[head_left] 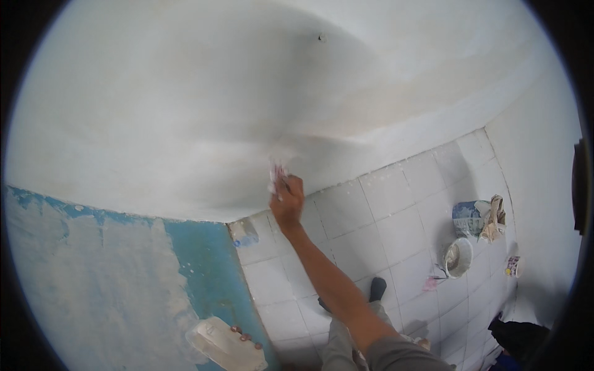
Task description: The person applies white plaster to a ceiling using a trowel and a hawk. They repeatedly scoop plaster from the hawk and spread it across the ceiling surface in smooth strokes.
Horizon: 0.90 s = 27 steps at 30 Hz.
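Note:
My right hand [286,204] is closed around a small scraper [276,176], reddish and smeared with white putty. The scraper is up against the white wall [185,93], low down near the floor; whether its edge touches is hard to make out. Low on the left, my left hand [246,337] shows only as fingertips curled over the rim of a whitish, flat plastic tray [226,346]. The rest of that hand is hidden beneath the tray, which is tilted in front of the blue wall [198,253].
White tiles cover the floor [383,241]. On the right stand a putty bucket [458,258], a blue-and-white bag [469,218] and a small tub [512,266]; a pink-ended tool [431,282] lies beside the bucket. A clear bottle [246,238] lies in the wall corner. Dark cloth [520,339] is at lower right.

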Each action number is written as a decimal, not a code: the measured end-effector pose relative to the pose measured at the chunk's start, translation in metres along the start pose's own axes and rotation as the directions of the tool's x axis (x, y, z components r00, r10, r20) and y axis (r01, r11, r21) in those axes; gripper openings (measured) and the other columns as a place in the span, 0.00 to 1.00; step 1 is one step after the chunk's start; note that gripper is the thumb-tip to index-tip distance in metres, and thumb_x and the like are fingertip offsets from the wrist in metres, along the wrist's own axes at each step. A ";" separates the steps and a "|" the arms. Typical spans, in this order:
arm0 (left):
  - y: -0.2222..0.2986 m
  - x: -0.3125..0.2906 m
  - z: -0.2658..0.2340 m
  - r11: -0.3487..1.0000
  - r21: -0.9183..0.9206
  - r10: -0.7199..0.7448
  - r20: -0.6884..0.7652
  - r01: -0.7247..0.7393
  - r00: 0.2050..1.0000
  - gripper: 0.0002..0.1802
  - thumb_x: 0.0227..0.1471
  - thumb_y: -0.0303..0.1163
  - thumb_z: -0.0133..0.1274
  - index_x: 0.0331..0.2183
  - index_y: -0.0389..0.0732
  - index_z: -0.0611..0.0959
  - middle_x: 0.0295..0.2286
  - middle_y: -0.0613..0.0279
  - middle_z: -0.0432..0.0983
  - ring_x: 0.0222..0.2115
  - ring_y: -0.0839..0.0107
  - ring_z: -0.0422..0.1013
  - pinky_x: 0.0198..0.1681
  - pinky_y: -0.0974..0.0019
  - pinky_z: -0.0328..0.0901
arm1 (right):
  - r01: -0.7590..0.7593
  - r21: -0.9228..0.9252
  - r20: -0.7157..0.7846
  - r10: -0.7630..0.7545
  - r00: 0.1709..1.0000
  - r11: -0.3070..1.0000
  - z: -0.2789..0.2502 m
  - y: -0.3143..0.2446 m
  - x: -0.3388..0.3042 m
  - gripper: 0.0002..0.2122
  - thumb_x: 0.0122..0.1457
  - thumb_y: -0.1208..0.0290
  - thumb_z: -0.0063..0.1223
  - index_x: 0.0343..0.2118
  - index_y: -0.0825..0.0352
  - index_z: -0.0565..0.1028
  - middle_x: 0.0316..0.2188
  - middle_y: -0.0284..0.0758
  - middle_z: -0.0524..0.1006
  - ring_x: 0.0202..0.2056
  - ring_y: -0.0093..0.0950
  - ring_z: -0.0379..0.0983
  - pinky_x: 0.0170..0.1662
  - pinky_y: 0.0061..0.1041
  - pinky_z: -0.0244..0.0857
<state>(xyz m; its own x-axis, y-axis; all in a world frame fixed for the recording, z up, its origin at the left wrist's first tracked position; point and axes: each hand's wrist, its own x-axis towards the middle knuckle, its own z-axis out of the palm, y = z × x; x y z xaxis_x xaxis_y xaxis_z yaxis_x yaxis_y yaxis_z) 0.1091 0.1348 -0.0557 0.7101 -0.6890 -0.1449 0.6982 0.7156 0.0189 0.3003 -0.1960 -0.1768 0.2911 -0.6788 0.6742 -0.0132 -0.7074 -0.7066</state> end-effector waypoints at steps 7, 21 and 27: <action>0.009 0.011 0.011 0.998 0.031 -0.063 0.064 0.061 0.996 0.51 0.46 0.72 0.44 0.58 0.40 0.65 0.54 0.52 0.66 0.57 0.51 0.59 0.59 0.40 0.49 | -0.383 -0.278 -0.439 0.237 0.866 0.881 -0.114 0.200 0.054 0.12 0.59 0.68 0.56 0.39 0.74 0.79 0.37 0.45 0.79 0.39 0.41 0.75 0.44 0.36 0.68; 0.010 -0.004 0.004 1.000 -0.022 -0.005 -0.025 0.005 1.000 0.52 0.44 0.70 0.49 0.58 0.41 0.64 0.54 0.55 0.66 0.57 0.52 0.59 0.59 0.39 0.50 | -0.284 -0.137 -0.262 0.241 0.934 0.949 -0.007 0.055 0.005 0.11 0.53 0.85 0.58 0.40 0.73 0.76 0.34 0.39 0.76 0.37 0.32 0.75 0.39 0.29 0.70; 0.027 -0.012 -0.006 1.000 0.018 -0.010 -0.039 0.010 0.999 0.49 0.45 0.68 0.49 0.58 0.40 0.65 0.53 0.56 0.67 0.56 0.54 0.61 0.57 0.40 0.50 | -0.480 0.002 -0.334 0.453 0.827 0.877 -0.043 0.071 0.024 0.09 0.57 0.77 0.55 0.41 0.71 0.78 0.35 0.44 0.77 0.39 0.42 0.74 0.45 0.36 0.67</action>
<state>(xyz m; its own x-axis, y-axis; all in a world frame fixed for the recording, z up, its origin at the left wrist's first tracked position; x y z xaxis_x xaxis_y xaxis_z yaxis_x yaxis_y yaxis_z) 0.1189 0.1627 -0.0597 0.6993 -0.6909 -0.1832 0.7070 0.7064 0.0348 0.2650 -0.2715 -0.2014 -0.0848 -0.9473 0.3091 -0.1490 -0.2946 -0.9439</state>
